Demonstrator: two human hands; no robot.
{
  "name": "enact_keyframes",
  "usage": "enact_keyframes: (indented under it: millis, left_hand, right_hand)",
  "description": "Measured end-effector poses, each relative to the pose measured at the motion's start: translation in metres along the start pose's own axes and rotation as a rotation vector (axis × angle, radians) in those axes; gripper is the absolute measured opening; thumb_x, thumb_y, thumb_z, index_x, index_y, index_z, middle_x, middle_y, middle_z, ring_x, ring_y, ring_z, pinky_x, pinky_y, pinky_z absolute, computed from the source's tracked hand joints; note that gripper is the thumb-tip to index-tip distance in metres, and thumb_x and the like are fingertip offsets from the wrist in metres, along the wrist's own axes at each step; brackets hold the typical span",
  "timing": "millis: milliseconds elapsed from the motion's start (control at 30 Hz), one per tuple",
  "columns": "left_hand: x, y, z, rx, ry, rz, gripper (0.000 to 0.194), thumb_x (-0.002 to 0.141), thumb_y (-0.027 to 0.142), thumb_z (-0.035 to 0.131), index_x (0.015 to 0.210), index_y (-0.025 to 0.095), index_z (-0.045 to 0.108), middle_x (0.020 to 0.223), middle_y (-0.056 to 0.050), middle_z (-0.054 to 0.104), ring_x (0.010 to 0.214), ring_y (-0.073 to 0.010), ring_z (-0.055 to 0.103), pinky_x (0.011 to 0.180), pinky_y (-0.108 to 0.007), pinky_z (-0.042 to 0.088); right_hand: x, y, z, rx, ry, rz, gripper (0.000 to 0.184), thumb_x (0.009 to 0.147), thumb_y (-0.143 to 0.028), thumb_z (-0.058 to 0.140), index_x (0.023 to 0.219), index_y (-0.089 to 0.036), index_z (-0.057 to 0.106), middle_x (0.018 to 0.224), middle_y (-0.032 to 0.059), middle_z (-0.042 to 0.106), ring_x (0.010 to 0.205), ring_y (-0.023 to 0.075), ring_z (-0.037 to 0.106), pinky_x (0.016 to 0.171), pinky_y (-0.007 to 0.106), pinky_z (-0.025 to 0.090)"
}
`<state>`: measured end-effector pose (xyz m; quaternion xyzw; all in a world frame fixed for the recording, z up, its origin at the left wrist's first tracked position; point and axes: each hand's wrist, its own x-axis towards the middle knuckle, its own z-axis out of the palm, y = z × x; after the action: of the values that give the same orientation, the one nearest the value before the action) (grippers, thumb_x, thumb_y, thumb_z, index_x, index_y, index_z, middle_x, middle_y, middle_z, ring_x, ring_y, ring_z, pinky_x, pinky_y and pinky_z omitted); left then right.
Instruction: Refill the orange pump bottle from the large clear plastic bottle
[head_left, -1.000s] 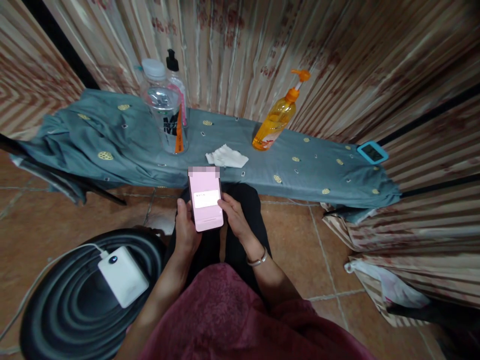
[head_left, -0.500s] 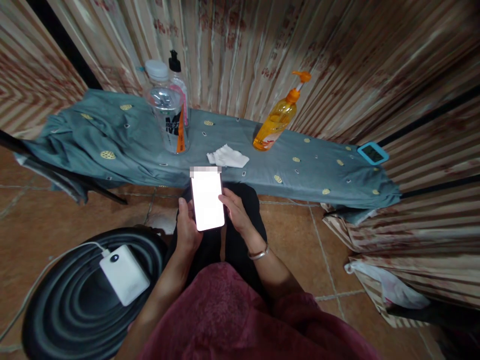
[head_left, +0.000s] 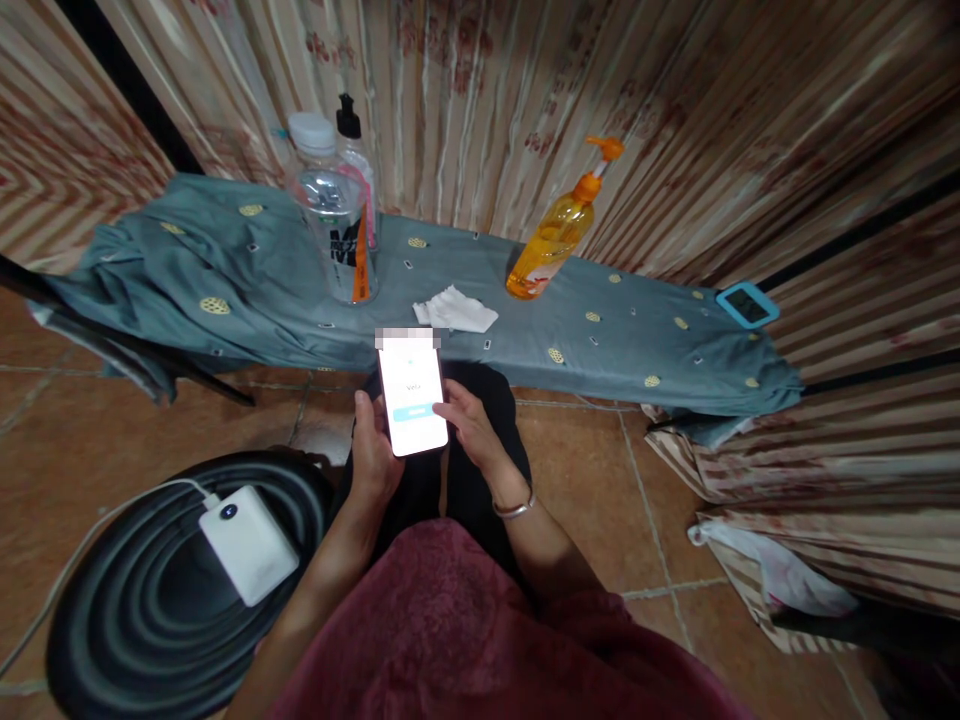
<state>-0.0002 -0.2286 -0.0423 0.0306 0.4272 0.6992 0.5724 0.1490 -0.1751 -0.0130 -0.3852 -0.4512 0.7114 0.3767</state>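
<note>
A smartphone (head_left: 415, 432) with a bright white screen and a blue button is held upright above my lap. My left hand (head_left: 373, 445) is closed around its left edge, the thumb pointing up alongside. On the right edge, my right hand (head_left: 474, 428) grips the phone, and its thumb rests on the screen at the right end of the blue button. The fingers behind the phone are hidden. Just beyond the phone's top lies a crumpled white tissue (head_left: 456, 309) on the cloth-covered bench (head_left: 525, 345).
On the bench stand a clear capped bottle (head_left: 337, 240), a black-topped pump bottle (head_left: 360, 165) behind it, an orange pump bottle (head_left: 551, 245) and a blue-framed small device (head_left: 748, 305). At lower left, a white power bank (head_left: 251, 548) with a cable sits on a black ridged stool (head_left: 112, 600).
The blank white phone screen now shows text and a blue button. My right thumb has shifted slightly down and left on the screen.
</note>
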Motion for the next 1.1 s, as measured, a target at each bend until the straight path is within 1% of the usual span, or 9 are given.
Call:
enact_keyframes:
  millis: [133,267,400,500,633,800,867,967,1100]
  left_hand:
    - [-0.0004,-0.0007,0.0023,0.014,0.018,0.013,0.071,0.108,0.091,0.082,0.114,0.020,0.092,0.114,-0.017,0.101,0.134,-0.0450,0.097,0.104,-0.049,0.083]
    - [-0.0003,-0.0026,0.0053,0.003,0.040,0.030,0.069,0.109,0.088,0.081,0.110,0.020,0.092,0.109,-0.019,0.100,0.138,-0.0475,0.096,0.105,-0.051,0.083]
    - [-0.0006,-0.0056,0.0066,0.015,0.003,0.080,0.072,0.102,0.092,0.087,0.108,0.020,0.093,0.105,-0.019,0.100,0.138,-0.0480,0.096,0.106,-0.051,0.083]
    - [-0.0009,-0.0072,0.0059,0.033,-0.011,0.114,0.077,0.096,0.096,0.090,0.109,0.020,0.093,0.101,-0.018,0.099,0.130,-0.0464,0.099,0.103,-0.049,0.083]
    - [-0.0019,-0.0077,0.0049,0.037,0.007,0.099,0.079,0.096,0.097,0.089,0.110,0.019,0.094,0.098,-0.017,0.099,0.121,-0.0450,0.100,0.101,-0.049,0.083]
    - [-0.0036,-0.0073,0.0044,0.012,-0.012,0.083,0.075,0.099,0.095,0.088,0.108,0.021,0.095,0.100,-0.017,0.100,0.126,-0.0449,0.100,0.101,-0.048,0.083]
    - [-0.0042,-0.0069,0.0041,0.005,-0.022,0.088,0.076,0.099,0.095,0.089,0.108,0.020,0.095,0.100,-0.017,0.100,0.128,-0.0456,0.100,0.102,-0.049,0.083]
    - [-0.0049,-0.0059,0.0039,0.014,-0.033,0.075,0.078,0.098,0.097,0.088,0.109,0.020,0.095,0.102,-0.018,0.100,0.128,-0.0462,0.099,0.102,-0.051,0.083]
    - [-0.0062,-0.0049,0.0051,0.035,-0.017,0.068,0.080,0.098,0.100,0.086,0.108,0.021,0.094,0.104,-0.017,0.100,0.128,-0.0457,0.099,0.101,-0.050,0.084]
  right_hand:
    - [-0.0034,0.0031,0.0010,-0.016,-0.006,-0.001,0.064,0.071,-0.056,0.118,0.119,-0.031,0.083,0.112,0.0024,0.098,0.119,0.0351,0.091,0.107,0.046,0.074]
    - [-0.0034,0.0038,0.0029,-0.043,0.009,-0.003,0.065,0.072,-0.057,0.121,0.119,-0.031,0.085,0.112,0.0029,0.099,0.117,0.0348,0.092,0.107,0.047,0.076]
    - [-0.0018,0.0067,0.0064,-0.033,0.047,0.008,0.070,0.068,-0.059,0.125,0.120,-0.029,0.089,0.119,0.0041,0.100,0.113,0.0332,0.092,0.102,0.046,0.078]
    - [-0.0017,0.0088,0.0085,-0.039,0.072,0.010,0.071,0.066,-0.058,0.126,0.118,-0.028,0.090,0.121,0.0052,0.101,0.109,0.0324,0.092,0.099,0.045,0.078]
    - [-0.0035,0.0060,0.0094,-0.021,0.063,-0.008,0.064,0.073,-0.062,0.121,0.118,-0.029,0.090,0.119,0.0050,0.101,0.110,0.0331,0.092,0.099,0.044,0.077]
    - [-0.0059,-0.0006,0.0094,-0.022,0.045,-0.017,0.051,0.080,-0.070,0.111,0.100,-0.030,0.087,0.095,0.0002,0.093,0.094,0.0277,0.083,0.083,0.036,0.067]
    - [-0.0065,-0.0010,0.0093,-0.050,0.036,-0.026,0.050,0.085,-0.074,0.105,0.093,-0.031,0.083,0.093,0.0001,0.090,0.094,0.0282,0.081,0.084,0.037,0.065]
    - [-0.0065,0.0003,0.0085,-0.079,0.043,-0.022,0.049,0.088,-0.076,0.100,0.092,-0.031,0.080,0.093,0.0017,0.088,0.099,0.0300,0.080,0.086,0.038,0.063]
    - [-0.0052,0.0024,0.0065,-0.087,0.064,-0.057,0.036,0.091,-0.066,0.093,0.094,-0.031,0.085,0.099,0.0032,0.090,0.104,0.0307,0.079,0.092,0.039,0.062]
